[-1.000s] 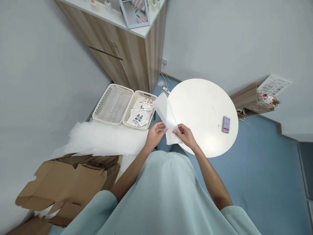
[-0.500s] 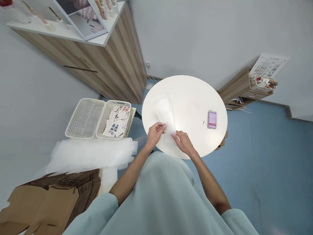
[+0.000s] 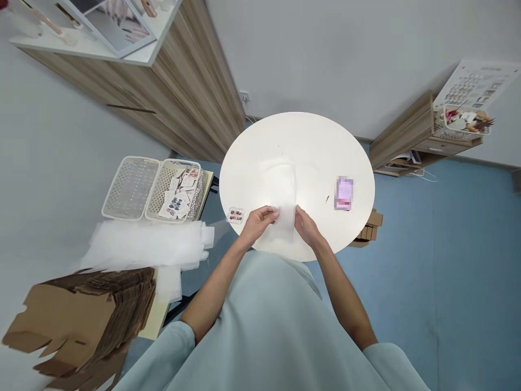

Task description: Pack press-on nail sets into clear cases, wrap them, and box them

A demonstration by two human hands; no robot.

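A thin translucent white sheet [image 3: 285, 190] lies stretched over the near part of the round white table [image 3: 309, 141]. My left hand [image 3: 258, 224] pinches its near left corner and my right hand [image 3: 306, 227] pinches its near right corner. Just left of my left hand, a small clear packet with dark dots [image 3: 235, 215] sits at the table's edge. A small purple card [image 3: 344, 193] lies on the table to the right of my hands.
Two white perforated baskets [image 3: 134, 189] stand at the left, one holding several small packets [image 3: 179, 198]. A pile of white sheets [image 3: 142, 244] and flat cardboard boxes [image 3: 77, 320] lie nearer. A wooden cabinet [image 3: 179, 92] stands behind, a shelf unit [image 3: 411, 136] at right.
The sheet, held up and curled over the table's left edge, has come down flat over the table. Both hands stayed on its near corners. The view swung right.
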